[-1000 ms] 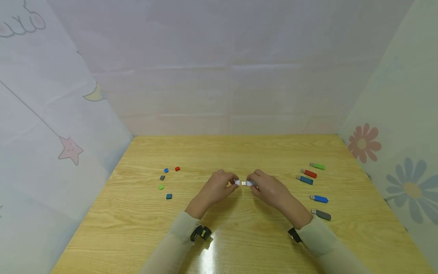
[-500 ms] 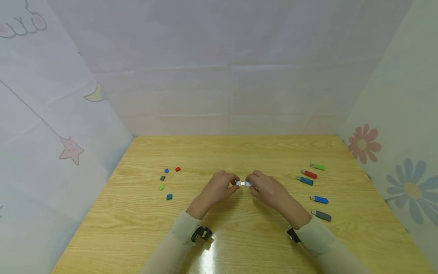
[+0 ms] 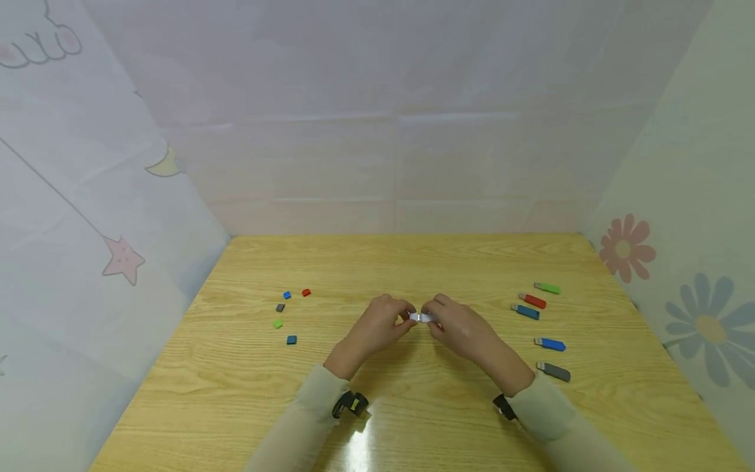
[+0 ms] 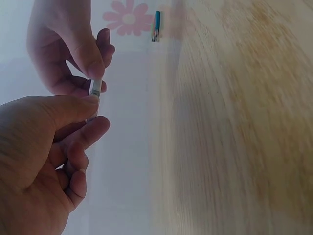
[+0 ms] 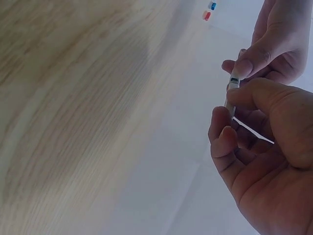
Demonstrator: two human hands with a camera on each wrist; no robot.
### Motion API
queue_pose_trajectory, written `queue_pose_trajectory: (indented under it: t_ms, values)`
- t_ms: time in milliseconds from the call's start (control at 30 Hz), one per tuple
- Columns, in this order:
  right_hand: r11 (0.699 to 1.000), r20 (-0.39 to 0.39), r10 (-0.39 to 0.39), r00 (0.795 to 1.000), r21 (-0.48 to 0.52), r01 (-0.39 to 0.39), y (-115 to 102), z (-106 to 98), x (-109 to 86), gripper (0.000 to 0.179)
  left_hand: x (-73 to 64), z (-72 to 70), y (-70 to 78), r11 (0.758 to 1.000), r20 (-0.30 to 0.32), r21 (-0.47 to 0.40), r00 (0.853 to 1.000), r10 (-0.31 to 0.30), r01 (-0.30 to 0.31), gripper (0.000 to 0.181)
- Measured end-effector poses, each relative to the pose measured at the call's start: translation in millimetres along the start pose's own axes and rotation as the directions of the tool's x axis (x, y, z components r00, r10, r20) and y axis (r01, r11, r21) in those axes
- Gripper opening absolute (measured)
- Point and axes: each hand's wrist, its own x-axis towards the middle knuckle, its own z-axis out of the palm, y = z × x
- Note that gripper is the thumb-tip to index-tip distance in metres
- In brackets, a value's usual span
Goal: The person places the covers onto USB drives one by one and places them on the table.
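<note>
Over the middle of the table, my left hand pinches a small white cap between thumb and fingers. Facing it, my right hand pinches a white USB stick by its body. Cap and stick are in line, and the cap covers most of the metal plug; a thin strip of metal shows between the two. Both wrist views show the thumbs on top close together, with a short piece of the white stick in sight between them. Fingers hide most of both white pieces.
Loose caps lie at the left: blue, red cap, grey cap, green cap, teal cap. Uncapped sticks lie at the right, among them a green stick and grey stick. Printed sheets surround the wooden table.
One second ago the cap and the USB stick were apart with the plug bare. The hands have come closer, and the cap has slid over most of the plug.
</note>
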Motion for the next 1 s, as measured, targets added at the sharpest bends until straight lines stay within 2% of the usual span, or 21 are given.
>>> queue_pose_trajectory:
  t_ms: [467, 600, 800, 1000]
  values:
    - [0.999, -0.039, -0.036, 0.999, -0.014, 0.035, -1.8, 0.9, 0.5, 0.016, 3.8, 1.1, 3.7, 1.000, 0.017, 0.018, 1.000, 0.017, -0.017, 0.016]
    - [0.998, -0.067, -0.050, 0.997, -0.037, 0.048, -4.2, 0.9, -1.1, 0.012, 2.9, 0.9, 7.4, 1.000, 0.015, -0.004, 1.000, 0.026, -0.025, 0.016]
    - [0.988, -0.133, -0.121, 0.984, -0.117, 0.105, -6.9, 6.0, -1.7, 0.008, -0.1, -1.1, 9.1, 1.000, 0.036, -0.025, 0.999, 0.000, 0.001, 0.017]
    - [0.981, -0.181, -0.153, 0.972, -0.144, 0.128, -7.4, 6.1, 1.5, 0.008, 2.4, -5.1, 7.9, 1.000, 0.029, 0.000, 0.999, 0.027, -0.027, 0.018]
